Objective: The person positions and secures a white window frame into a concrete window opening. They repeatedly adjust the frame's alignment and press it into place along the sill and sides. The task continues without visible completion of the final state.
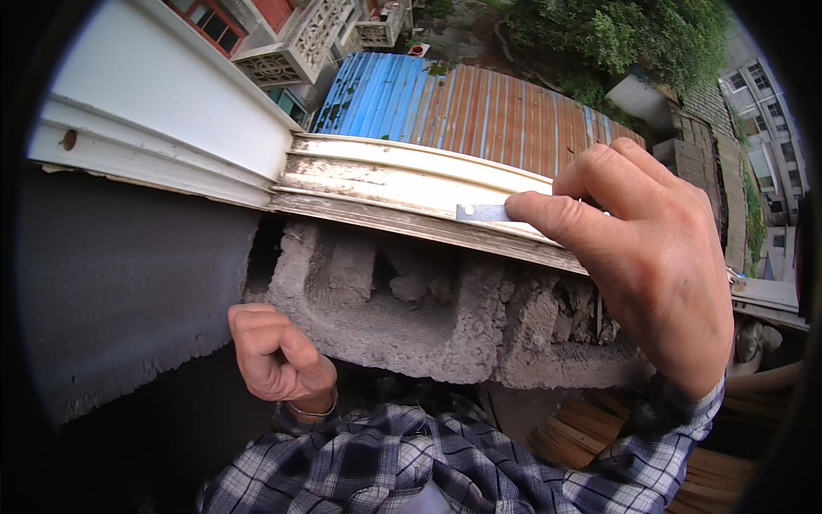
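My right hand grips a small flat metal strip between thumb and fingers. One end of the strip sticks out to the left, with a round hole near its tip. It is over the white window frame's lower rail, whose grooves are stained with dirt; whether it touches the rail I cannot tell. My left hand is curled into a loose fist, with no object visible in it. It is at the near left corner of a rough hollow concrete block, which lies below the rail.
A white frame upright meets the rail at left, above a dark grey wall. A second broken block sits at right. Wooden strips lie below it. Outside, far down, is a rusty blue corrugated roof.
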Demonstrator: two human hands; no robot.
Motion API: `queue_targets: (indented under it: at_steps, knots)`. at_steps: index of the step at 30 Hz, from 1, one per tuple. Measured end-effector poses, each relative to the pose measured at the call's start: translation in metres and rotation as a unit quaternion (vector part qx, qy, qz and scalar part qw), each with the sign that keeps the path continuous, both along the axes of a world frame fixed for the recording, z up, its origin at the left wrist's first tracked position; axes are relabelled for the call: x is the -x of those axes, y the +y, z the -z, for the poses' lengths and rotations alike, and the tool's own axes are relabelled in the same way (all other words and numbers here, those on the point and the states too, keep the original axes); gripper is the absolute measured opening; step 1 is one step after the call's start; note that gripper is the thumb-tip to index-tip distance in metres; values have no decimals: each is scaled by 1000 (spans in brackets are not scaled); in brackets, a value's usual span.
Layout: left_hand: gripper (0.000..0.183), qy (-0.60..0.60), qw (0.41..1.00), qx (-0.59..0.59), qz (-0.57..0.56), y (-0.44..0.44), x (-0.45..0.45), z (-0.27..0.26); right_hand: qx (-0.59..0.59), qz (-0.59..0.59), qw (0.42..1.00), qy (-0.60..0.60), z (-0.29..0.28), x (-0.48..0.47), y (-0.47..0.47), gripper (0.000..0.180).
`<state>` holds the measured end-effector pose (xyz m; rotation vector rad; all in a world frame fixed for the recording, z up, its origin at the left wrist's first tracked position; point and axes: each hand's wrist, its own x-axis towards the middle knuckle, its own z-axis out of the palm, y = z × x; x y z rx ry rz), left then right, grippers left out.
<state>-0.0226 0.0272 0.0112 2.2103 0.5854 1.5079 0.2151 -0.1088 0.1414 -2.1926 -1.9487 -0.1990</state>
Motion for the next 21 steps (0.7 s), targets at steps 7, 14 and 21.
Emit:
queue_targets:
  at_steps: [7, 14, 21]
  knots:
    - [19, -29, 999, 28, -20, -4, 0, 6, 12, 112, 994, -13, -13, -10, -70, 27]
    - [21, -15, 999, 37, -2, -6, -1, 7, 61, 227, 972, 1, -9, -18, -152, 19]
    - [26, 25, 999, -16, -12, -6, -6, 0, 51, 174, 983, 35, 18, -36, -167, 18]
